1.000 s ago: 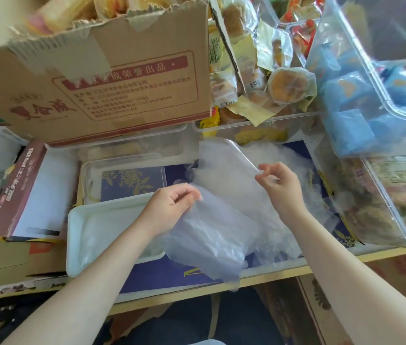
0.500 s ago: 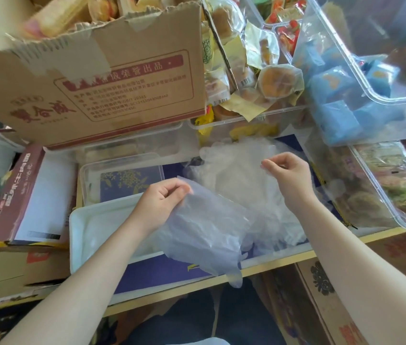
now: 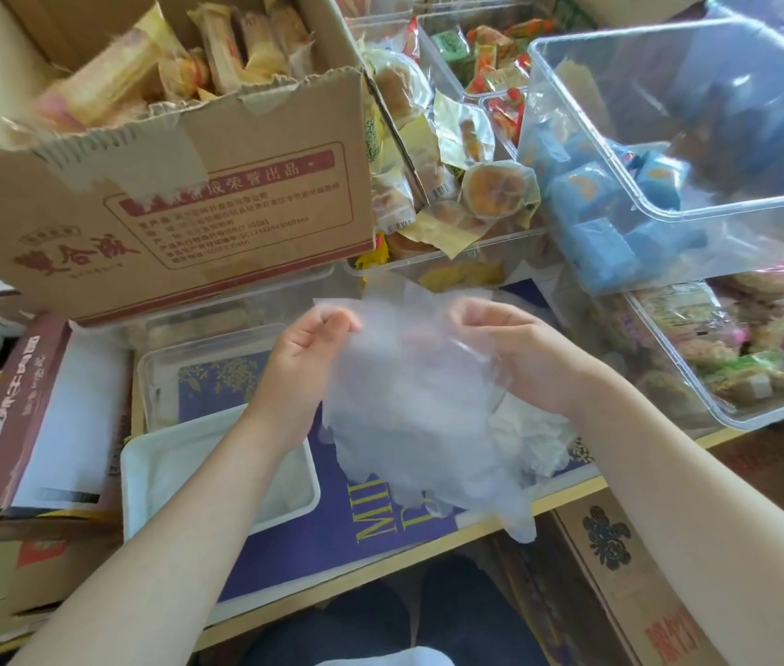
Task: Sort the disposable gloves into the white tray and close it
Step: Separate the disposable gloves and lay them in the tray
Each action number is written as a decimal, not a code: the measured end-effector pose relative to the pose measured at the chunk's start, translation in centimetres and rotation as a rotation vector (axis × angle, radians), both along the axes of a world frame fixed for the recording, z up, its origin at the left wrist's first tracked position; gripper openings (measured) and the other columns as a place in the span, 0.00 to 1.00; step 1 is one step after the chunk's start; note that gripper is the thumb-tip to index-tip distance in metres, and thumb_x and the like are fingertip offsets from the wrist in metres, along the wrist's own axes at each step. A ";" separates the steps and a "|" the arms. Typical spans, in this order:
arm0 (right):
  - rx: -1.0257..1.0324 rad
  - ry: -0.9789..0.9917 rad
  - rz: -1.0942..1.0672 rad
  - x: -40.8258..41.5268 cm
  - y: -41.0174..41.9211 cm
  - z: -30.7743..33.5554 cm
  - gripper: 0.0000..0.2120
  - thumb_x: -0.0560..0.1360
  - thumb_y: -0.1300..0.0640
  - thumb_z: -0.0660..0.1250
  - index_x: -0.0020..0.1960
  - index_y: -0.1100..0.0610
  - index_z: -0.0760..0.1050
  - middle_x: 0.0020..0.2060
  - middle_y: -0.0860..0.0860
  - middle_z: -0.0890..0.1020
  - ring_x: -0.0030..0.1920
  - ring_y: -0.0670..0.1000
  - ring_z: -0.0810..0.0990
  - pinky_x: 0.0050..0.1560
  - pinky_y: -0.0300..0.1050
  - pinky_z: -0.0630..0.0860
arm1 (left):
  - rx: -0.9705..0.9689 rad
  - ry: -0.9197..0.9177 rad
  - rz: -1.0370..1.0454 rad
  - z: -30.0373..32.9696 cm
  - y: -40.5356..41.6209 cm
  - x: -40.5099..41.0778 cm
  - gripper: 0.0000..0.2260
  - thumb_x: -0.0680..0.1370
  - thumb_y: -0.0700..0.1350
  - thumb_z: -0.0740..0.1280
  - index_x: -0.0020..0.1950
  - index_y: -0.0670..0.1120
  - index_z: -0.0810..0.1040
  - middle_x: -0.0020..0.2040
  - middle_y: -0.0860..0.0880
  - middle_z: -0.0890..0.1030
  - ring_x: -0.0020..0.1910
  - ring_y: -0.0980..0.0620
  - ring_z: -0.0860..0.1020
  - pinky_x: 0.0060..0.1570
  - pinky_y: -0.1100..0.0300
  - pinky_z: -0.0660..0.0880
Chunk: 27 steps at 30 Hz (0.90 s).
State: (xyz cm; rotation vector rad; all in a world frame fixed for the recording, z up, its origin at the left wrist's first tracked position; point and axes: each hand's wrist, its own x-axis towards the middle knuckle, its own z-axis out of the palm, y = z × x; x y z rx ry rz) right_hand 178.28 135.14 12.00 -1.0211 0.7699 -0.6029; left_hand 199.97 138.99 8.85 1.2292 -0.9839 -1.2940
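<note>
A bunch of thin clear disposable gloves (image 3: pixel 409 415) hangs in the air between my two hands, above a blue printed board. My left hand (image 3: pixel 305 353) pinches the bunch's upper left edge. My right hand (image 3: pixel 519 348) pinches its upper right edge. More crumpled gloves (image 3: pixel 534 439) lie on the board under my right wrist. The white tray (image 3: pixel 140 473) sits low on the left, partly under my left forearm, open, with a thin clear layer inside. A clear lid (image 3: pixel 159 367) lies just behind it.
A torn cardboard box (image 3: pixel 178 204) of wrapped snacks stands behind the tray. Clear bins (image 3: pixel 697 213) of pastries and blue packets crowd the back and right. A maroon box (image 3: pixel 20 415) lies at the left. The table's front edge (image 3: pixel 466 531) runs below the gloves.
My left hand lifted from the tray side up to the gloves' top edge. My right hand drew closer, and both now hold the gloves spread between them. The camera tilted down.
</note>
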 end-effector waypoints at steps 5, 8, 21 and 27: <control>0.010 0.017 0.027 0.7 0.7 0.5 0.10 0.57 0.61 0.74 0.38 0.55 0.82 0.39 0.55 0.83 0.34 0.48 0.79 0.29 0.33 0.69 | 0.086 0.050 -0.034 0.4 -0.2 -0.1 0.08 0.71 0.56 0.69 0.40 0.53 0.82 0.45 0.49 0.80 0.48 0.48 0.75 0.53 0.51 0.70; 0.053 -0.010 -0.067 0.4 1.2 -0.1 0.11 0.64 0.62 0.65 0.36 0.51 0.84 0.35 0.47 0.84 0.31 0.42 0.81 0.24 0.29 0.68 | 0.133 0.100 -0.043 0.3 0.0 -0.4 0.08 0.76 0.48 0.64 0.42 0.47 0.80 0.43 0.46 0.81 0.43 0.49 0.78 0.48 0.57 0.73; -0.425 0.737 -0.296 2.2 2.8 -0.9 0.11 0.72 0.46 0.69 0.44 0.53 0.75 0.39 0.47 0.82 0.35 0.46 0.80 0.33 0.39 0.69 | 0.004 -0.366 0.250 -0.9 0.6 -1.0 0.10 0.80 0.42 0.61 0.41 0.53 0.76 0.38 0.55 0.80 0.32 0.54 0.79 0.43 0.53 0.76; -0.373 0.574 -0.367 2.9 2.8 -2.0 0.06 0.75 0.61 0.67 0.40 0.59 0.74 0.26 0.44 0.80 0.25 0.41 0.74 0.28 0.32 0.67 | -0.068 -0.363 0.223 -0.8 0.9 -1.3 0.06 0.79 0.44 0.62 0.50 0.55 0.71 0.38 0.55 0.77 0.29 0.61 0.74 0.42 0.58 0.73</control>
